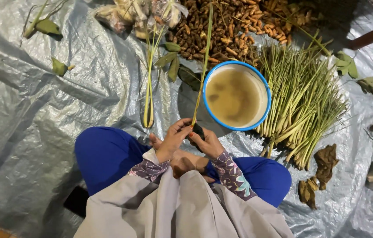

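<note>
Green stalk: we pinched its base in our left hand, just below the basin.
Right hand: clamped on a dark knife.
Risk: blade could nick our close-set fingers.

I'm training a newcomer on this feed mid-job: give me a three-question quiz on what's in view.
1. True or false: the blue-rimmed basin holds murky water.
2. Which hand grips the dark-handled tool? A) left hand B) right hand
3. What long thing do both hands hold upright?

Key: 1 true. 2 B. 3 a lemongrass stalk, its base at the hands; the lemongrass pile lies right of the basin.
</note>
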